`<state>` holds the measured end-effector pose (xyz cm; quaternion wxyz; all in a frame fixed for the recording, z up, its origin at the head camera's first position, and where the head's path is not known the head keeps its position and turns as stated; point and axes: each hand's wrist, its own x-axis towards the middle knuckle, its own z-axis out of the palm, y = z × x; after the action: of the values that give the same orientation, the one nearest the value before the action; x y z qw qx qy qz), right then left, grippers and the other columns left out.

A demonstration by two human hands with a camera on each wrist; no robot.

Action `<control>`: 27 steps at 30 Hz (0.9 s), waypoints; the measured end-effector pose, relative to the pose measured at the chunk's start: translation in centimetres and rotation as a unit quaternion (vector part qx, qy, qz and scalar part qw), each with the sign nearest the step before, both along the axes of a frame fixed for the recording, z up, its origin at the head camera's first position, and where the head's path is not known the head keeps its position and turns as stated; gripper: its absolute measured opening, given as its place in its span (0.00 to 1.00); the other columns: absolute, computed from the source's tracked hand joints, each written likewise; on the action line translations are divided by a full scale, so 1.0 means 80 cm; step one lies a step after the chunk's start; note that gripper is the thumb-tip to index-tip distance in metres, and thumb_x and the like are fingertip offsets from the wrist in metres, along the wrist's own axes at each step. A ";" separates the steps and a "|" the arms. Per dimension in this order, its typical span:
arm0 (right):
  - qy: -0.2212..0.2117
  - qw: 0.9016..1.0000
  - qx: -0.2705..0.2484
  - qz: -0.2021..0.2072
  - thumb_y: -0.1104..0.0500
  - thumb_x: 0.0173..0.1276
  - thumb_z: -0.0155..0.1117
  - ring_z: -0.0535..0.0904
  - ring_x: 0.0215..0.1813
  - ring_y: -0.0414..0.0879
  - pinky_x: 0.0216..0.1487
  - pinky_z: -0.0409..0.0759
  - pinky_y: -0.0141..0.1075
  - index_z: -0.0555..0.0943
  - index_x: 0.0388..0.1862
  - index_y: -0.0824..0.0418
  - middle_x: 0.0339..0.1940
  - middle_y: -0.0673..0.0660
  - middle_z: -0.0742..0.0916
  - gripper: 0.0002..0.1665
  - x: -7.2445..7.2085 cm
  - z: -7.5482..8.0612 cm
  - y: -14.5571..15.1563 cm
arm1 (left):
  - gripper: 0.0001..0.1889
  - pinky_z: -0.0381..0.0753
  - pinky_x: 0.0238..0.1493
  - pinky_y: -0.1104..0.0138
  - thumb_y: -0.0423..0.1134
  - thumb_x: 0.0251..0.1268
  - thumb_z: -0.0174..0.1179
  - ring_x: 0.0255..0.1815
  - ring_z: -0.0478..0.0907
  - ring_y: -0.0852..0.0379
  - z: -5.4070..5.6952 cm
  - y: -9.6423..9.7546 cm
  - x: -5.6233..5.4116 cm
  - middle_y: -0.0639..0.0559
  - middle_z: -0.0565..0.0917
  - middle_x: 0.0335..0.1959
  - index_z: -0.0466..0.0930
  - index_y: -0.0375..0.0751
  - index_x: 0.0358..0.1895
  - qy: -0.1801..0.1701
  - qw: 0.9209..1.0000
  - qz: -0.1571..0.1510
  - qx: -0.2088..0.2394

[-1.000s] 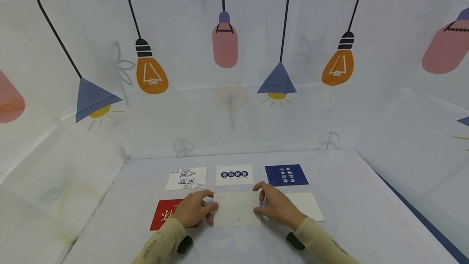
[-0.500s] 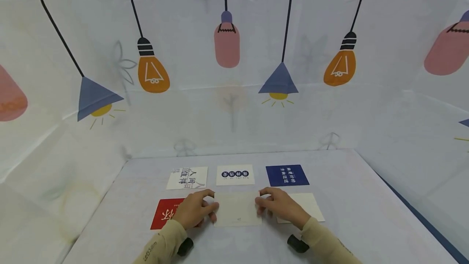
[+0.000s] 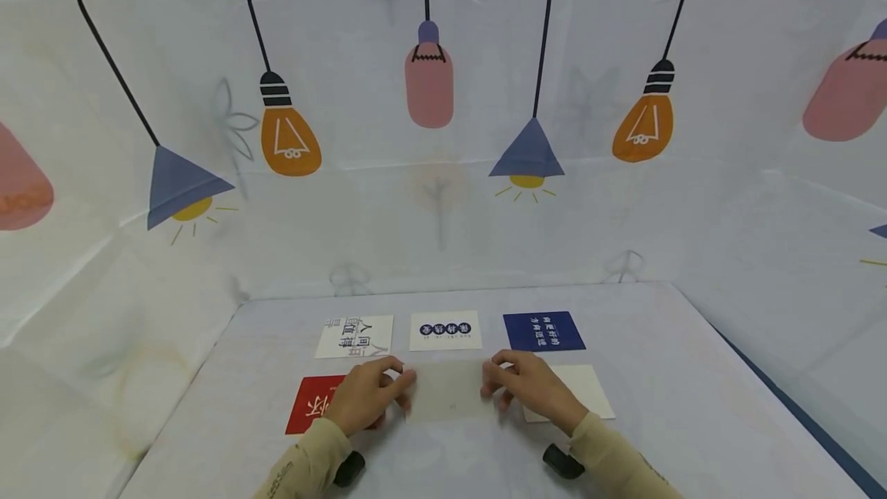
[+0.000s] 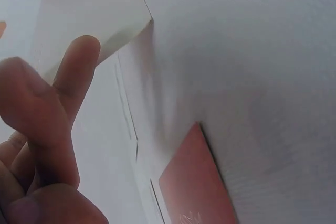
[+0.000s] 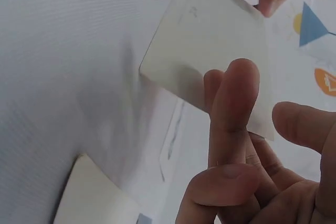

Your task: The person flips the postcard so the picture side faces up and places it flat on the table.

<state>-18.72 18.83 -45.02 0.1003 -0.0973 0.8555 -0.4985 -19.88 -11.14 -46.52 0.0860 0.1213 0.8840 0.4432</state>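
A blank cream card [image 3: 452,393] is held slightly above the white table, between the two hands in the head view. My left hand [image 3: 367,393] grips its left edge, and my right hand [image 3: 535,385] grips its right edge. In the left wrist view the left fingers [image 4: 79,69] lie at the edge of the tilted card [image 4: 89,17]. The right wrist view shows right fingers [image 5: 239,95] against the card [image 5: 220,40], which bears a tiny mark. A red card [image 3: 313,405] lies partly under the left hand; another cream card [image 3: 578,390] lies partly behind the right.
Behind the hands lies a row of cards: a white one with grey-blue lettering [image 3: 353,337], a white one with dark blue circles [image 3: 446,331] and a navy one [image 3: 543,331]. The table [image 3: 443,468] meets a white lamp-printed backdrop [image 3: 443,229].
The held card has tilted, looking shorter and greyer, with its near edge raised. My right hand has shifted slightly right and changed its finger position on the edge. The left hand has barely moved.
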 end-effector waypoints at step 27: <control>0.076 0.995 0.064 0.014 0.43 0.77 0.59 0.82 0.29 0.43 0.33 0.76 0.37 0.85 0.53 0.56 0.40 0.53 0.88 0.20 0.008 0.012 0.000 | 0.27 0.71 0.19 0.66 0.72 0.63 0.59 0.21 0.74 0.59 0.014 0.005 0.009 0.60 0.84 0.28 0.89 0.56 0.50 0.074 0.994 0.033 -0.069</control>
<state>-18.06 18.83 -44.03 0.0478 -0.1407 0.8893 -0.4325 -19.13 -10.75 -45.39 0.0140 0.1186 0.9199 0.3734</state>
